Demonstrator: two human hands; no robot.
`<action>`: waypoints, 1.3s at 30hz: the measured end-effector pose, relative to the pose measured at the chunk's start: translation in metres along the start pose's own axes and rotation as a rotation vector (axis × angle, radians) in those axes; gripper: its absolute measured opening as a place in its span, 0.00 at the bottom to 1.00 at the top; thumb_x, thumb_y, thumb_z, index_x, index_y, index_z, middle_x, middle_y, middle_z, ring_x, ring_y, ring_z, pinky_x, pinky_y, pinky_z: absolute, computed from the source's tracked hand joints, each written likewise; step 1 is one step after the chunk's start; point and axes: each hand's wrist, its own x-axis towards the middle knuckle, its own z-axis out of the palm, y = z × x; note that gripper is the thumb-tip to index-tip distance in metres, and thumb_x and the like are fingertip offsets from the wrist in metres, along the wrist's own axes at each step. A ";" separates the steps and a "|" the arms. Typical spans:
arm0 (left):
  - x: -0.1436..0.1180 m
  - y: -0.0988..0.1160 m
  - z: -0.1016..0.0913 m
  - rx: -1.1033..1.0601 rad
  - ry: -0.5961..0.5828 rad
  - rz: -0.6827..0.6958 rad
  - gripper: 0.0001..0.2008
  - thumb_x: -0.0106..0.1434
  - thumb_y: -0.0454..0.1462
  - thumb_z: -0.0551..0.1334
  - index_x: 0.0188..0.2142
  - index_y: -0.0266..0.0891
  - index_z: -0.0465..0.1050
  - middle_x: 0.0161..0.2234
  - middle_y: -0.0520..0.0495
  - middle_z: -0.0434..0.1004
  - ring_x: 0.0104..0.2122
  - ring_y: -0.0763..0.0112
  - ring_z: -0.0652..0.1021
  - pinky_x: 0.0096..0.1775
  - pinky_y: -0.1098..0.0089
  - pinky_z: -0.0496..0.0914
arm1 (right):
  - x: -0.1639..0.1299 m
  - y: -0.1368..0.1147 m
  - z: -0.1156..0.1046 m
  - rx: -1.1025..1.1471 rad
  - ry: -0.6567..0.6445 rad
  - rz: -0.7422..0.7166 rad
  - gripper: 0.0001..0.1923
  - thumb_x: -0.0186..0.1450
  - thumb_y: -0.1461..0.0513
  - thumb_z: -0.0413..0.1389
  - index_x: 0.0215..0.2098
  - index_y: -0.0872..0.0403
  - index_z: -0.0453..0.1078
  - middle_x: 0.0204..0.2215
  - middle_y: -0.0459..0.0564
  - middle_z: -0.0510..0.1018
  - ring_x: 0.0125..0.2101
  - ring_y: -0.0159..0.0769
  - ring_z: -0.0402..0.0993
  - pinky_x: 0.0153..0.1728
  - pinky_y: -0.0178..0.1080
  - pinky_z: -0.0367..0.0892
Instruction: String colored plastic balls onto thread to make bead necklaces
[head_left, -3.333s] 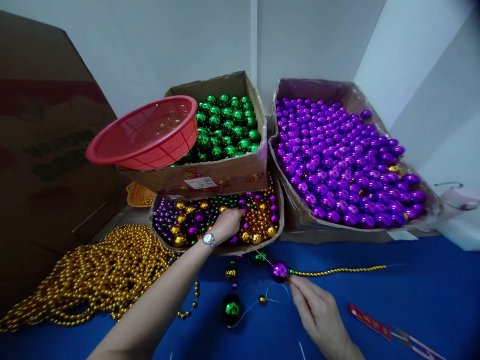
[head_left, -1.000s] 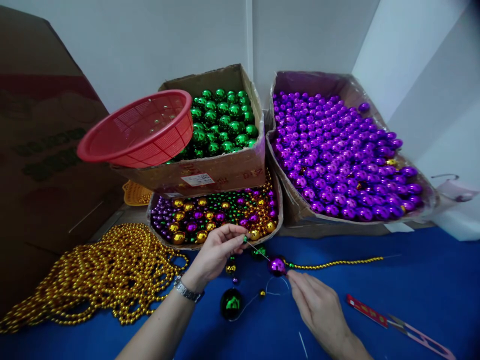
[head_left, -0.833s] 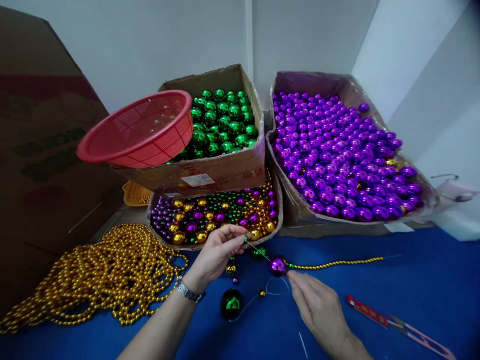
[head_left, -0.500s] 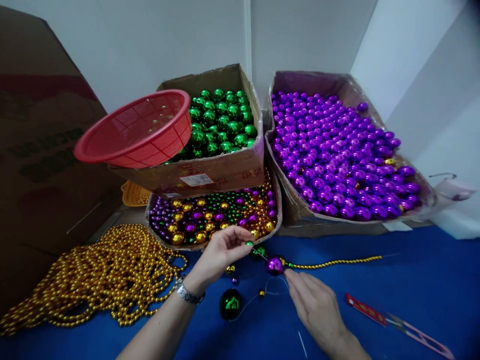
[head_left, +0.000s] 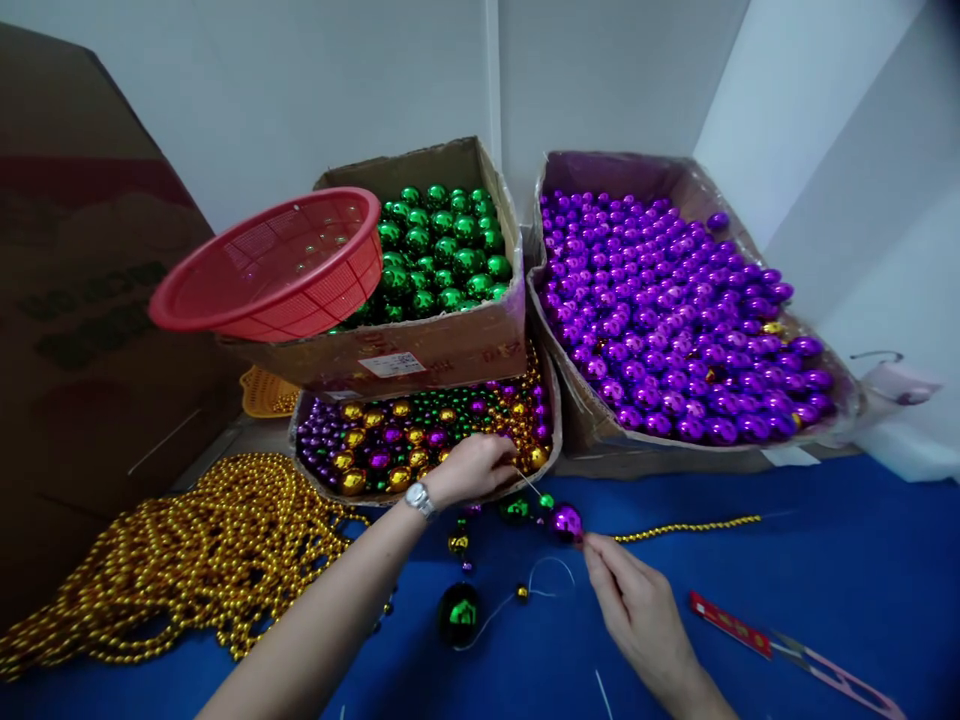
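Observation:
My left hand (head_left: 480,468) reaches over the front right of a box of mixed beads (head_left: 420,445), fingers drawn together; what they hold is hidden. A thin thread (head_left: 529,484) runs from beside those fingers to a small green bead (head_left: 547,501) and a larger purple bead (head_left: 566,522). At the purple bead's lower right edge, my right hand (head_left: 634,595) pinches the beaded string. Near them on the blue tabletop (head_left: 525,670) are a dark green ball (head_left: 459,614), a small gold bead (head_left: 522,593) on loose thread, and another green bead (head_left: 515,510).
Boxes of green balls (head_left: 446,245) and purple balls (head_left: 660,320) stand behind. A red basket (head_left: 270,270) rests on the green box's edge. Gold bead strands (head_left: 202,560) lie left. Right are a gold bead string (head_left: 686,528) and a red-and-pink tool with a metal middle (head_left: 791,650).
My left hand has moved up and left to the bead box, leaving the small green bead, which now sits close to the purple bead. My right hand has shifted slightly right.

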 end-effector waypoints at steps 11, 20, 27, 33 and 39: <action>-0.011 0.008 -0.002 -0.570 0.069 -0.109 0.18 0.63 0.41 0.55 0.51 0.39 0.65 0.44 0.42 0.73 0.37 0.64 0.76 0.38 0.67 0.70 | -0.003 0.009 -0.002 -0.037 0.006 0.006 0.13 0.69 0.61 0.44 0.41 0.53 0.70 0.33 0.51 0.78 0.34 0.37 0.77 0.33 0.34 0.71; -0.054 0.021 0.000 -1.551 0.153 -0.259 0.15 0.62 0.36 0.58 0.48 0.37 0.69 0.46 0.39 0.73 0.32 0.71 0.77 0.31 0.72 0.69 | -0.008 0.008 0.008 -0.036 -0.033 -0.058 0.13 0.69 0.63 0.44 0.44 0.53 0.69 0.33 0.51 0.78 0.34 0.37 0.76 0.36 0.36 0.71; -0.057 0.019 0.002 -1.550 0.148 -0.250 0.11 0.63 0.35 0.56 0.45 0.36 0.68 0.44 0.39 0.74 0.30 0.71 0.76 0.28 0.74 0.67 | -0.008 0.006 0.005 -0.081 -0.035 -0.067 0.13 0.69 0.64 0.43 0.43 0.54 0.69 0.32 0.51 0.78 0.33 0.37 0.76 0.36 0.36 0.71; -0.057 0.020 0.003 -1.476 0.139 -0.262 0.11 0.63 0.35 0.56 0.45 0.35 0.68 0.45 0.38 0.73 0.29 0.72 0.75 0.27 0.75 0.66 | -0.008 0.009 0.005 -0.138 -0.018 -0.139 0.14 0.69 0.65 0.44 0.44 0.56 0.70 0.33 0.53 0.78 0.34 0.37 0.76 0.38 0.38 0.72; -0.059 0.024 0.003 -1.329 0.153 -0.299 0.12 0.62 0.37 0.59 0.45 0.37 0.71 0.45 0.40 0.73 0.28 0.75 0.75 0.26 0.76 0.65 | -0.009 0.010 0.006 -0.198 -0.013 -0.169 0.13 0.68 0.66 0.45 0.44 0.58 0.70 0.33 0.55 0.78 0.35 0.38 0.76 0.38 0.39 0.72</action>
